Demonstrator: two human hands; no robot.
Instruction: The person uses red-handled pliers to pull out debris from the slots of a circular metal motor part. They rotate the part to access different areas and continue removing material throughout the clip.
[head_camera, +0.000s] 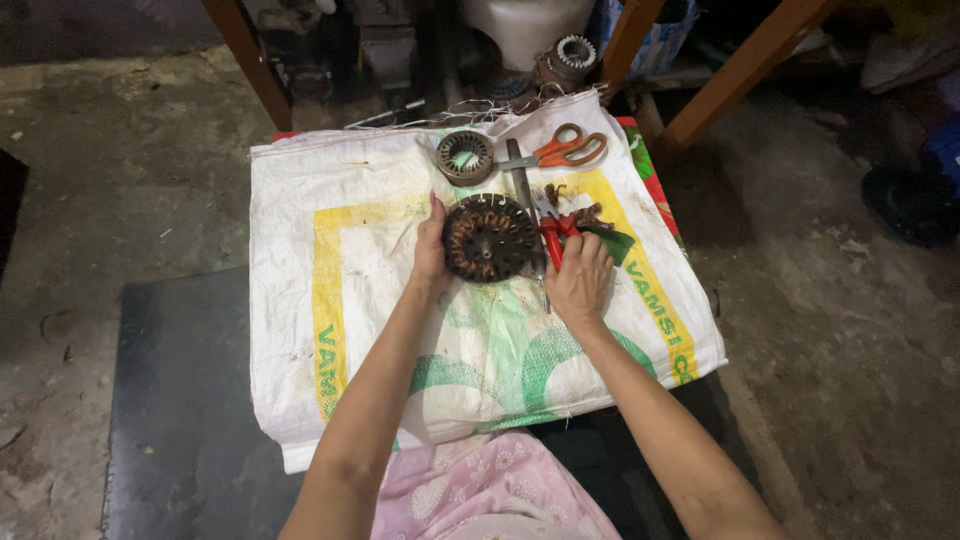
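A round dark motor stator with copper windings (490, 237) lies on a white woven sack (350, 250) spread over a low table. My left hand (431, 250) rests against the stator's left edge, fingers along its rim. My right hand (580, 272) is closed around red-handled pliers (552, 235) just right of the stator, with a green piece (612, 243) beside the fingers. A long metal file (524, 190) lies behind the stator.
A smaller round stator (465, 157) and orange-handled scissors (565, 148) lie at the sack's far edge. Another wound coil (572, 55) and a white vessel (525, 25) stand on the floor beyond. Wooden legs (745, 65) slant at right. Concrete floor surrounds the table.
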